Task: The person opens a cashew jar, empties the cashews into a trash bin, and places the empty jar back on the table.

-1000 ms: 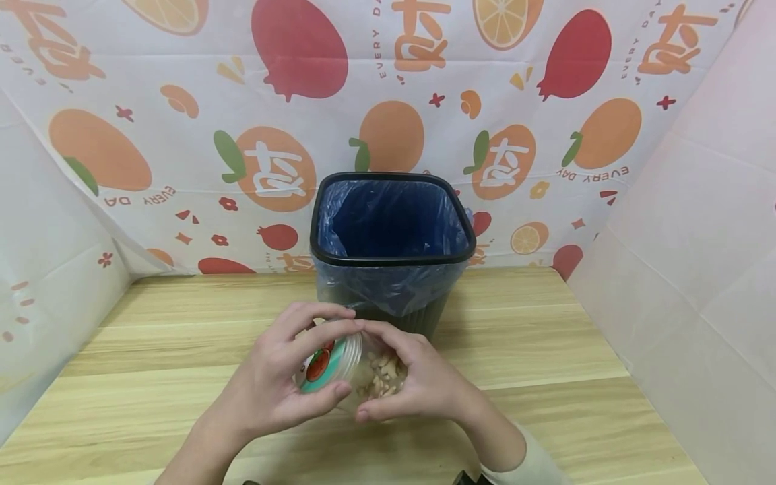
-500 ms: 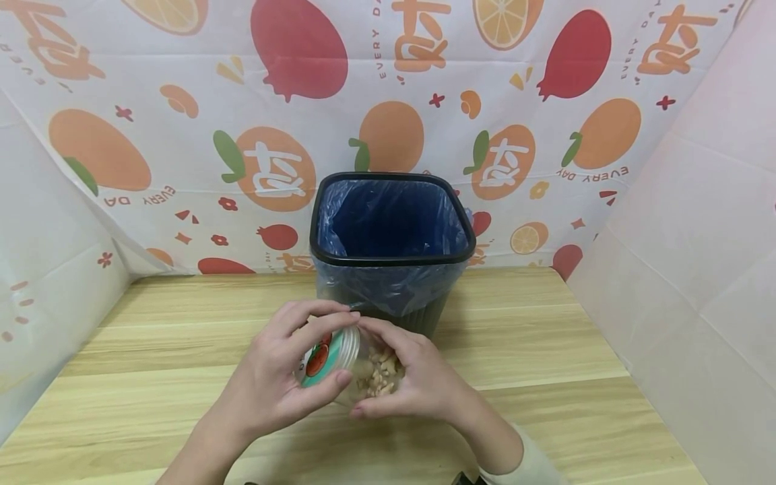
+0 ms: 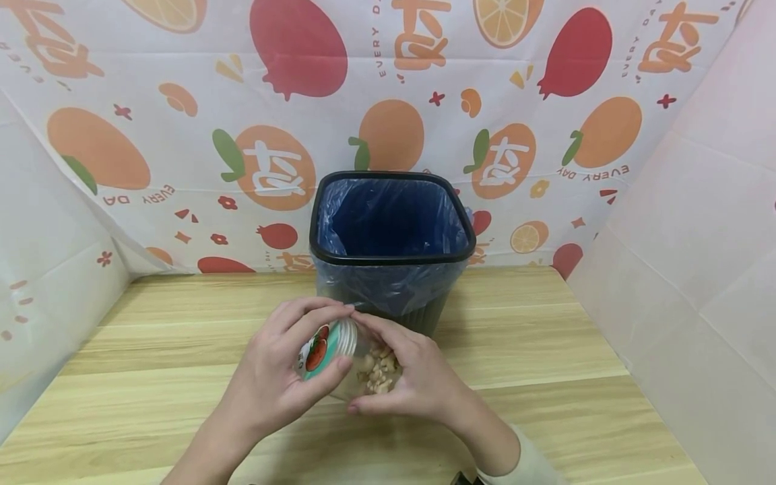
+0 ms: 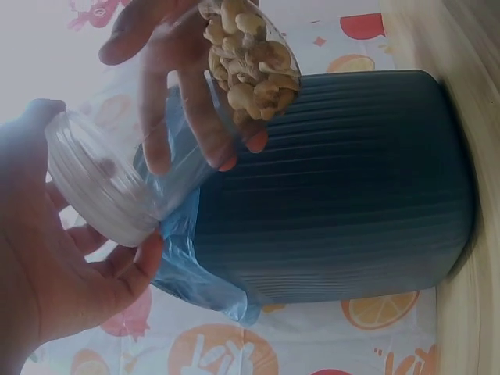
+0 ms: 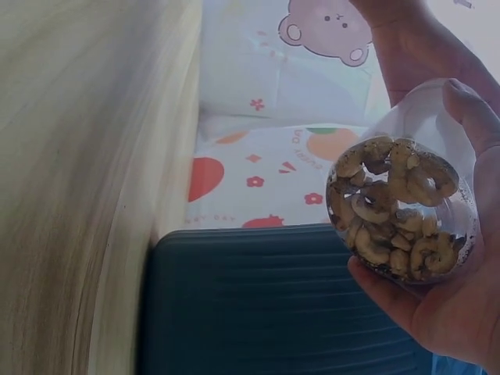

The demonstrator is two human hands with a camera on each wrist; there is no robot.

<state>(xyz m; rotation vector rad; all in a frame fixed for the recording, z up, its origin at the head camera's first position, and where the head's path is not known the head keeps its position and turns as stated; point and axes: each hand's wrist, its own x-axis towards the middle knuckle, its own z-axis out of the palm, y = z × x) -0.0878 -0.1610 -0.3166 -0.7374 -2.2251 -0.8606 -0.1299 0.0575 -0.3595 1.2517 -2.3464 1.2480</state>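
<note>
Between my hands, above the table and in front of the bin, a clear plastic jar [image 3: 359,374] lies tilted on its side. Cashews [image 5: 394,207] are gathered at its bottom end, which faces right in the head view. My left hand [image 3: 273,377] grips the screw lid [image 4: 100,183], whose top carries a teal and red fruit label, with fingers and thumb round its rim. The jar's body is held by my right hand [image 3: 418,374], thumb below and fingers over the top. In the left wrist view the lid sits on the jar's mouth. Part of the label is hidden by my left hand.
A dark ribbed waste bin [image 3: 394,261] lined with a bluish plastic bag [image 3: 388,286] stands just behind the jar. Beneath is a wood-grain table [image 3: 545,350]. A fruit-printed cloth [image 3: 394,81] hangs behind, with pale sheets at both sides.
Both hands and the jar have shifted slightly up and left in the head view. The left hand has turned a little around the lid; both hands have kept their hold.
</note>
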